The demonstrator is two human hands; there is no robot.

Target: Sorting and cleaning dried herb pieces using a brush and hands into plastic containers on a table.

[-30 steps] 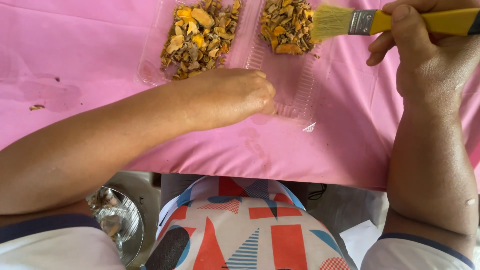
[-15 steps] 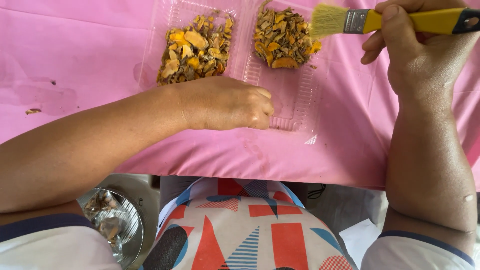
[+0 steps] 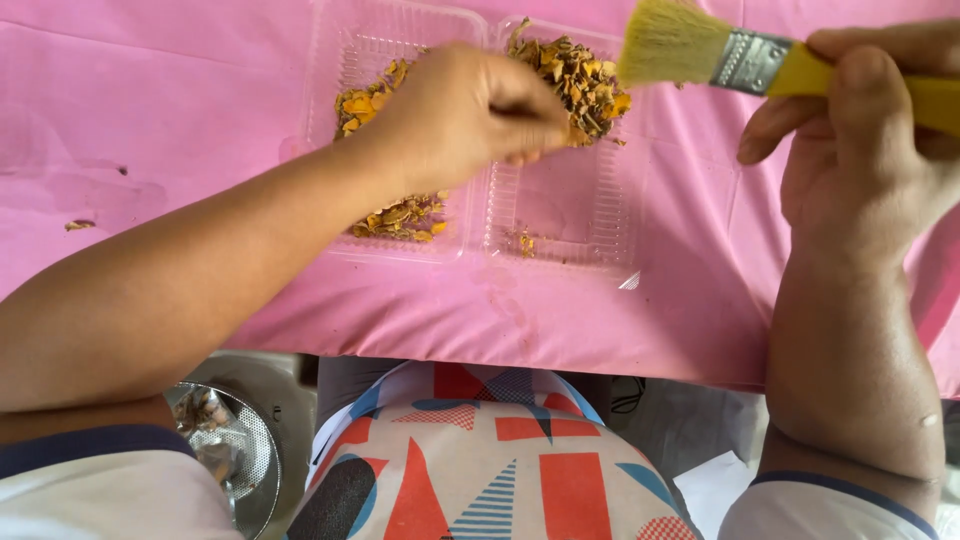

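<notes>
Two hands over a clear tray of orange-yellow scraps on the pink-covered desk

The left hand [image 3: 465, 115] reaches forward over the clear two-part tray [image 3: 560, 250], fingers bunched together above the scraps [image 3: 580, 85] — whether they pinch any I cannot tell. The right hand [image 3: 865, 150] hovers near the desk's far right edge, fingers clamped on a yellow-handled brush [image 3: 745, 60] — its long axis nearly level, bristles pointing left over the tray's right part.

The left hand [image 3: 465, 115] covers the middle of the orange-yellow dried pieces [image 3: 395, 215], and its fingertips are hidden. The yellow brush handle [image 3: 880, 90] runs off the right edge. The metal strainer [image 3: 235, 450] below the counter is partly behind the forearm.
</notes>
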